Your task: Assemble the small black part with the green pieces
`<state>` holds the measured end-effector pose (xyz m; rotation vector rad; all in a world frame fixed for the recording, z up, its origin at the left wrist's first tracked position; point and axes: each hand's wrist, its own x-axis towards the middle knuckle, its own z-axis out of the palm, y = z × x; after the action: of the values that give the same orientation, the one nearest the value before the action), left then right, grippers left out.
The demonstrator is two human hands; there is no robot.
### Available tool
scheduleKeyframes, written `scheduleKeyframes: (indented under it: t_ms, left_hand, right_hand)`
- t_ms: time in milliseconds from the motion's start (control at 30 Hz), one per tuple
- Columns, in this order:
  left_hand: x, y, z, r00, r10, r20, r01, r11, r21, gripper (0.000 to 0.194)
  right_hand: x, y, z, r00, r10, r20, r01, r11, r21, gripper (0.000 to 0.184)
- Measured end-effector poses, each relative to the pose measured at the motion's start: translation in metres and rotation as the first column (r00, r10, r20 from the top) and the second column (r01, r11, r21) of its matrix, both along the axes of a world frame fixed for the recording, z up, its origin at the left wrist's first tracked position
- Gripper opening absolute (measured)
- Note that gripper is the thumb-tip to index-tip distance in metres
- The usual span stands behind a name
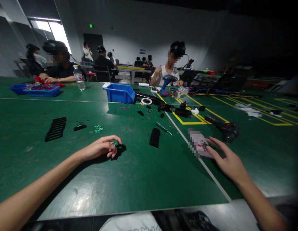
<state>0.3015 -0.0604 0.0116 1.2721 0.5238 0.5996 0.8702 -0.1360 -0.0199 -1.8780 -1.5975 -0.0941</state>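
My left hand (101, 148) rests on the green table (139, 179) with its fingers curled around a small green and black part (116, 144). My right hand (227, 158) lies at the right with fingers stretched out, its fingertips touching a phone (200, 145) that lies flat on the table. A black ribbed block (154, 137) and a small screwdriver (164, 128) lie between and beyond the two hands.
A black slotted tray (56, 128), small green pieces (98, 129), a blue bin (120, 92), a tape roll (146, 101) and black power drills (224, 127) lie farther out. Other people sit at the table's far side; one holds a blue drill (167, 82).
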Motion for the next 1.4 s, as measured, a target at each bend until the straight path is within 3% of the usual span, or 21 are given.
scheduleKeyframes:
  t_ms: [100,200,400,533,667,800,900,967,1033,1133,1233,1400]
  left_hand:
    - [0.0,0.0,0.0,1.0,-0.002,-0.004,0.002,1.0,0.006,0.028]
    - [-0.001,0.0,0.0,1.0,-0.005,-0.008,0.005,1.0,0.014,0.028]
    - [-0.001,0.0,0.001,1.0,-0.006,-0.011,0.006,0.999,0.035,0.028]
    - [-0.001,0.0,0.001,1.0,-0.014,-0.002,0.014,0.999,0.037,0.028]
    - [-0.002,0.001,0.0,1.0,-0.027,0.004,0.027,0.999,0.043,0.028]
    - [-0.002,0.0,0.0,1.0,-0.026,0.01,0.026,0.998,0.063,0.029]
    - [-0.002,-0.001,0.0,1.0,-0.016,0.019,0.015,0.997,0.071,0.029]
    - [-0.002,-0.001,0.001,1.0,-0.01,0.012,0.009,0.997,0.073,0.029]
    - [-0.002,-0.002,0.002,1.0,-0.002,0.0,0.002,0.998,0.066,0.03]
    - [-0.002,-0.004,0.005,0.999,0.009,-0.037,-0.007,0.998,0.058,0.035]
    - [-0.003,-0.006,0.007,0.997,-0.003,-0.073,0.01,0.996,0.085,0.038]
    - [-0.005,-0.008,0.007,0.991,-0.037,-0.125,0.053,0.99,0.128,0.044]
  right_hand:
    - [-0.005,0.0,0.001,0.984,0.142,0.112,-0.139,0.99,-0.027,0.047]
    - [-0.007,0.001,0.001,0.978,0.137,0.156,-0.13,0.99,-0.054,0.048]
    - [-0.008,0.003,-0.001,0.971,0.105,0.215,-0.097,0.994,-0.045,0.09]
    - [-0.004,0.006,-0.005,0.973,0.021,0.229,-0.009,0.999,-0.05,0.095]
    - [-0.012,0.0,0.002,0.981,-0.005,0.195,0.0,1.0,0.027,0.087]
    - [-0.055,-0.014,0.027,0.993,0.019,0.115,-0.04,0.982,0.183,0.057]
    - [-0.112,-0.019,0.054,0.972,0.234,0.007,-0.232,0.962,0.14,0.035]
    - [-0.159,-0.015,0.071,0.902,0.429,-0.05,-0.425,0.902,0.083,0.024]
    - [-0.208,-0.007,0.082,0.795,0.582,-0.169,-0.59,0.808,0.008,0.025]
    - [-0.274,0.012,0.081,0.624,0.692,-0.364,-0.765,0.635,-0.104,0.032]
    - [-0.318,0.032,0.063,0.497,0.692,-0.524,-0.852,0.505,-0.141,0.034]
    - [-0.343,0.051,0.04,0.303,0.513,-0.803,-0.912,0.401,-0.088,0.039]
